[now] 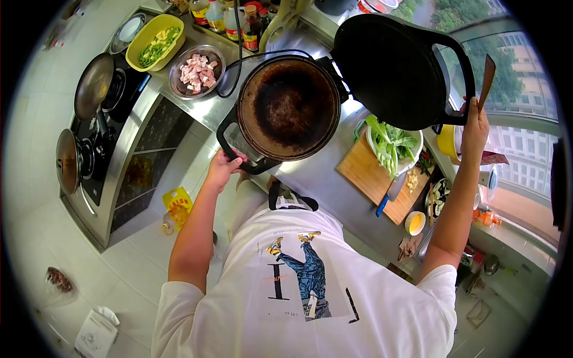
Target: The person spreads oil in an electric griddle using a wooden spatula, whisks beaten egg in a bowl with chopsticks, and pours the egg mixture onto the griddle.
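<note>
An electric griddle (289, 110) with a round, brown-stained cooking plate lies open on the steel counter. Its black hinged lid (388, 71) is swung up to the right. My left hand (227, 169) is closed round the black handle at the base's lower left. At the far right, my right hand (476, 131) grips the lid's large handle. A wooden-handled utensil (488, 80) rises beside that hand; whether the fingers touch it I cannot tell. Beneath the lid's edge, leafy greens (391, 143) fill a white bowl by the cutting board (358, 167).
Left of the griddle stand a bowl of diced meat (199, 71) and a yellow basin (173, 51) of cut vegetables. A black cord (240, 42) runs behind. The knife (391, 194), garlic and egg bowl (415, 222) are at right. Pans (95, 83) sit on the stove.
</note>
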`<move>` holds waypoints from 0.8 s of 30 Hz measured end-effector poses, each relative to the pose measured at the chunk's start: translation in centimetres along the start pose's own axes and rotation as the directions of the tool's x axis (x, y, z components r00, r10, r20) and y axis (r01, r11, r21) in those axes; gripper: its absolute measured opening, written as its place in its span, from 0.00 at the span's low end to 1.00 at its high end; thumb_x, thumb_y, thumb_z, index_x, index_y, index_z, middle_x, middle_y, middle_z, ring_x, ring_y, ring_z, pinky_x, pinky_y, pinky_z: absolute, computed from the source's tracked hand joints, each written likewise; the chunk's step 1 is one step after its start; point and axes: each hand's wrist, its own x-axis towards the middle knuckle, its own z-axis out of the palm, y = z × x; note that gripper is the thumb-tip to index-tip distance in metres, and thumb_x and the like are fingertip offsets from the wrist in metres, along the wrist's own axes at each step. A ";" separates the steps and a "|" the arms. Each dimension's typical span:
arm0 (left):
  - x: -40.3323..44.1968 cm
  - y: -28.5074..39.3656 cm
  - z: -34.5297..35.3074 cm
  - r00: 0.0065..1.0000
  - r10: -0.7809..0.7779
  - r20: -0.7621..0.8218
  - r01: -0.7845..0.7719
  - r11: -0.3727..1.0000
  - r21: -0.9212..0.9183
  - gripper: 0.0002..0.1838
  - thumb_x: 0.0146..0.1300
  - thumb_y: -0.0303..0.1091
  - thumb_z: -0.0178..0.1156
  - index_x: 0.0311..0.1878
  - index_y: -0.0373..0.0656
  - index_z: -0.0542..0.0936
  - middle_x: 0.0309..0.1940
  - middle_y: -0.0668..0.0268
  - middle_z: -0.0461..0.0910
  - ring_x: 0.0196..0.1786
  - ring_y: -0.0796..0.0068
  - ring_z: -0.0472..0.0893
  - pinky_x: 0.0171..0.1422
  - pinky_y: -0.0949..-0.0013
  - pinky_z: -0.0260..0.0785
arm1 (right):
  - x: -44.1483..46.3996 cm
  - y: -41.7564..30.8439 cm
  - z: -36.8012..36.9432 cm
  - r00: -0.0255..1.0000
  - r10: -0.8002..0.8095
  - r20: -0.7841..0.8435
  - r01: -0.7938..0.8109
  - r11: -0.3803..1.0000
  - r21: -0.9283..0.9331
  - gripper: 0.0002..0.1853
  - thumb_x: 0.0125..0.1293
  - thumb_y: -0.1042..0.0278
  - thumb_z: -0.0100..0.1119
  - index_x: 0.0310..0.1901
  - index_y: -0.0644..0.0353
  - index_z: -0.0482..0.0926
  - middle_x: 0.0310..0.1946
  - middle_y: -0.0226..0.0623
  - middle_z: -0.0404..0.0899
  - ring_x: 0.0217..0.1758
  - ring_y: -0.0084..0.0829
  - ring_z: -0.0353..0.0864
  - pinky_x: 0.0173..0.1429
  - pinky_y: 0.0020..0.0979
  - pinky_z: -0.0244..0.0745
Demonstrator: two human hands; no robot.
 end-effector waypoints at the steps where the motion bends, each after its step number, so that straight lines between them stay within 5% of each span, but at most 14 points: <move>1: -0.1 0.1 0.1 1.000 0.006 -0.002 -0.006 1.000 0.002 0.14 0.62 0.21 0.57 0.48 0.45 0.68 0.42 0.64 0.81 0.46 0.71 0.81 0.45 0.67 0.76 | 0.0 0.0 0.0 1.000 -0.004 -0.003 0.004 1.000 -0.015 0.24 0.70 0.47 0.52 0.42 0.64 0.81 0.27 0.23 0.68 0.30 0.17 0.61 0.35 0.21 0.56; 14: -0.1 0.2 0.1 1.000 0.003 0.010 -0.003 1.000 0.025 0.12 0.64 0.20 0.55 0.48 0.44 0.67 0.43 0.62 0.80 0.49 0.68 0.81 0.52 0.64 0.77 | 0.0 0.4 0.0 1.000 0.006 0.013 -0.007 0.999 0.051 0.21 0.72 0.50 0.51 0.40 0.63 0.81 0.27 0.22 0.69 0.30 0.16 0.60 0.34 0.20 0.54; 24: -0.2 0.3 0.3 1.000 -0.009 -0.004 0.009 1.000 0.017 0.13 0.63 0.20 0.55 0.48 0.44 0.66 0.44 0.62 0.79 0.49 0.68 0.81 0.51 0.63 0.77 | 0.3 1.0 -0.3 0.999 0.022 0.034 -0.022 1.000 0.020 0.24 0.71 0.45 0.50 0.41 0.62 0.81 0.28 0.29 0.75 0.34 0.22 0.70 0.41 0.25 0.63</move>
